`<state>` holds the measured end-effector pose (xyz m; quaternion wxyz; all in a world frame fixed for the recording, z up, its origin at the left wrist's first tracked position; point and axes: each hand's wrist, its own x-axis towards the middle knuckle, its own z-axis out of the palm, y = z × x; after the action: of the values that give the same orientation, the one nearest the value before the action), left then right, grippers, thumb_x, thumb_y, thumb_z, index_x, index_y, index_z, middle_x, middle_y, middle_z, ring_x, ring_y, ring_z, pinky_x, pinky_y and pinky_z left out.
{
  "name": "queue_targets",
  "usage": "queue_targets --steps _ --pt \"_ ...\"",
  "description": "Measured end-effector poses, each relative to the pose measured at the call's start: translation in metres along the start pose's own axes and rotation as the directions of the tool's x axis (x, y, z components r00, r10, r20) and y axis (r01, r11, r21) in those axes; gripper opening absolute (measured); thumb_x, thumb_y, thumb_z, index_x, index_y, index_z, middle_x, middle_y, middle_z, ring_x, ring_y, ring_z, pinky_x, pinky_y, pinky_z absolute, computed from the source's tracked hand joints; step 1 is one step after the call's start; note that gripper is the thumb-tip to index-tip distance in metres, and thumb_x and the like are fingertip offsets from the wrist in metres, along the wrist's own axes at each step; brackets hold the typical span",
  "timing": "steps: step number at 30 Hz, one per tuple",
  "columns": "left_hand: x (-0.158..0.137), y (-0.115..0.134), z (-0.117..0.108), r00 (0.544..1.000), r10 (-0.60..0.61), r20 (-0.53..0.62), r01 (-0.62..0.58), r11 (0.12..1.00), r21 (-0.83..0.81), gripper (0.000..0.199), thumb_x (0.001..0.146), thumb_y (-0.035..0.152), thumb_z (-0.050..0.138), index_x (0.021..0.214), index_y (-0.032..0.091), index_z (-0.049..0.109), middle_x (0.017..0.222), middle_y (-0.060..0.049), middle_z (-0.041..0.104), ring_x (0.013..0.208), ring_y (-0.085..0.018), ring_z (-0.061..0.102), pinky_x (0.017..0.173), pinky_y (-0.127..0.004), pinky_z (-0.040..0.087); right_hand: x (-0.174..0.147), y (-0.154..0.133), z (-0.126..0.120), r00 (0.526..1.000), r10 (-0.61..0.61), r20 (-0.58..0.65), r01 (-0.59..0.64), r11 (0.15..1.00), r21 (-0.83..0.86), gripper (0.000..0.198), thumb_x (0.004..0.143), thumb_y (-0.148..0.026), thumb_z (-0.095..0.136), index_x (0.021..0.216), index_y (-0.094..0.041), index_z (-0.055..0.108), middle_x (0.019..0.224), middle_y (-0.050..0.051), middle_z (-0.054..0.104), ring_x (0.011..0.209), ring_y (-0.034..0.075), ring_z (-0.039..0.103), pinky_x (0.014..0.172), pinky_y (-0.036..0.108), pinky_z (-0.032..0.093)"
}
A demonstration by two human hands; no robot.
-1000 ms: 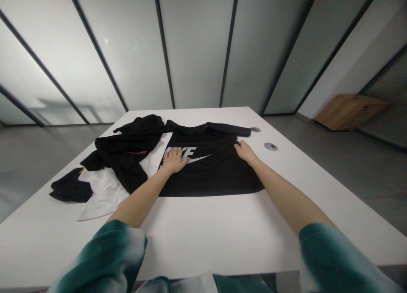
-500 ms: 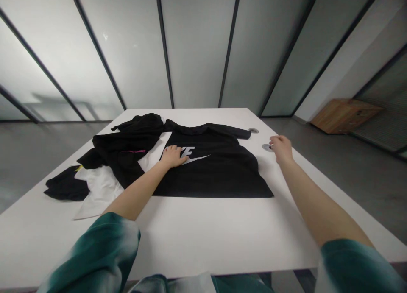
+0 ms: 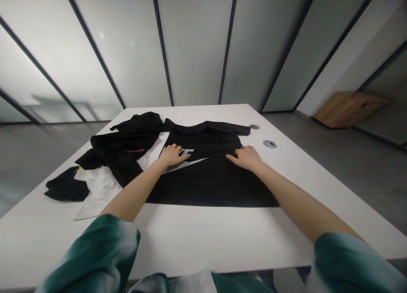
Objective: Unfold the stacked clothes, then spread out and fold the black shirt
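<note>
A black T-shirt [image 3: 210, 185] with a pale printed logo lies spread on the white table, its collar away from me and its hem toward me. On its left part, over the logo, my left hand [image 3: 173, 155] rests flat with the fingers apart. My right hand [image 3: 248, 157] lies on the shirt's right side, palm down, thumb spread from the fingers. Both hands press on the cloth, and neither grips a fold that I can see. The shirt's left edge is partly covered by my left arm and borders the heaped clothes.
Left of the shirt is a loose heap of black garments [image 3: 127, 142] with a white garment [image 3: 101, 185] and a dark folded piece [image 3: 66, 185]. Two round grommets sit in the right side of the white table [image 3: 210, 233]. A wooden cabinet [image 3: 346, 110] stands beyond on the floor.
My right hand has come left from above the table's right side onto the shirt. The shirt's hem has shifted slightly toward me, and the logo is creased. My left hand stays almost in place.
</note>
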<state>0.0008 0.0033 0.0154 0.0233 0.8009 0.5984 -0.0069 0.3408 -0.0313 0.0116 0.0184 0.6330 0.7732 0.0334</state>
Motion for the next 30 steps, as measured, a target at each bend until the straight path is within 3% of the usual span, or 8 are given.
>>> queue_targets --steps 4,8,12,16,21,23,27,30 --pt "0.008 0.013 0.004 0.984 -0.052 -0.173 0.053 0.999 0.002 0.065 0.097 0.059 0.033 0.142 0.016 0.053 0.145 -0.017 0.052 0.137 -0.033 0.044 0.114 -0.044 0.032 0.014 -0.013 -0.001 0.996 0.018 -0.084 -0.012 0.997 0.076 0.067 0.101 -0.058 0.026 0.135 -0.011 0.059 0.141 0.021 0.057 0.131 0.033 0.052 0.110 0.044 0.037" --pt "0.026 0.018 0.020 0.992 -0.124 -0.013 0.124 0.992 -0.017 0.078 0.095 0.069 0.027 0.156 0.020 0.035 0.164 -0.016 0.027 0.151 -0.038 0.022 0.118 -0.056 0.023 0.034 -0.017 0.019 0.995 0.056 0.080 -0.067 0.987 0.144 0.078 0.098 -0.068 0.023 0.158 -0.019 0.034 0.165 0.014 0.026 0.151 0.034 0.024 0.119 0.048 0.023" --pt "0.048 0.015 0.027 0.988 -0.144 0.053 0.147 0.988 -0.047 0.082 0.094 0.071 0.020 0.160 0.022 0.026 0.168 -0.013 0.016 0.154 -0.036 0.015 0.121 -0.057 0.015 0.057 -0.006 0.027 0.984 0.070 0.166 -0.093 0.986 0.139 0.080 0.097 -0.070 0.018 0.161 -0.023 0.023 0.168 0.010 0.014 0.154 0.033 0.012 0.122 0.050 0.013" --pt "0.054 0.017 0.026 0.985 -0.155 0.070 0.159 0.986 -0.052 0.084 0.094 0.071 0.017 0.161 0.020 0.023 0.168 -0.014 0.013 0.154 -0.035 0.012 0.122 -0.056 0.013 0.062 -0.001 0.024 0.982 0.072 0.176 -0.093 0.989 0.113 0.078 0.098 -0.066 0.017 0.162 -0.022 0.021 0.168 0.010 0.013 0.154 0.031 0.010 0.123 0.049 0.011" --pt "0.028 0.026 0.026 0.986 -0.145 0.087 0.148 0.988 -0.034 0.086 0.094 0.072 0.015 0.161 0.019 0.022 0.168 -0.015 0.013 0.154 -0.037 0.012 0.120 -0.058 0.015 0.037 -0.007 0.023 0.985 0.044 0.168 -0.058 0.995 0.081 0.078 0.099 -0.065 0.018 0.162 -0.018 0.020 0.168 0.012 0.014 0.154 0.031 0.012 0.123 0.048 0.012" --pt "0.016 0.030 0.022 0.989 -0.127 0.078 0.128 0.992 -0.011 0.085 0.094 0.072 0.019 0.159 0.018 0.028 0.166 -0.017 0.020 0.152 -0.039 0.018 0.119 -0.059 0.019 0.029 -0.009 0.019 0.987 0.020 0.161 -0.028 0.998 0.049 0.077 0.100 -0.063 0.021 0.160 -0.016 0.026 0.166 0.014 0.020 0.153 0.032 0.018 0.122 0.048 0.016" --pt "0.009 0.033 0.005 0.996 -0.084 -0.021 0.084 0.996 0.023 0.076 0.094 0.069 0.027 0.139 0.015 0.056 0.146 -0.020 0.051 0.136 -0.038 0.045 0.114 -0.054 0.029 0.027 -0.007 0.000 0.991 -0.076 0.114 0.075 0.997 0.010 0.065 0.097 -0.059 0.040 0.141 -0.014 0.058 0.148 0.018 0.052 0.138 0.036 0.045 0.115 0.048 0.033" --pt "0.016 0.030 -0.003 0.992 -0.082 -0.093 0.082 0.997 -0.002 0.070 0.096 0.064 0.029 0.135 0.014 0.059 0.141 -0.019 0.055 0.131 -0.035 0.049 0.111 -0.049 0.034 0.035 -0.005 -0.005 0.994 -0.111 0.010 0.111 0.992 0.055 0.057 0.099 -0.053 0.041 0.139 -0.016 0.059 0.148 0.017 0.052 0.136 0.033 0.048 0.112 0.045 0.038"
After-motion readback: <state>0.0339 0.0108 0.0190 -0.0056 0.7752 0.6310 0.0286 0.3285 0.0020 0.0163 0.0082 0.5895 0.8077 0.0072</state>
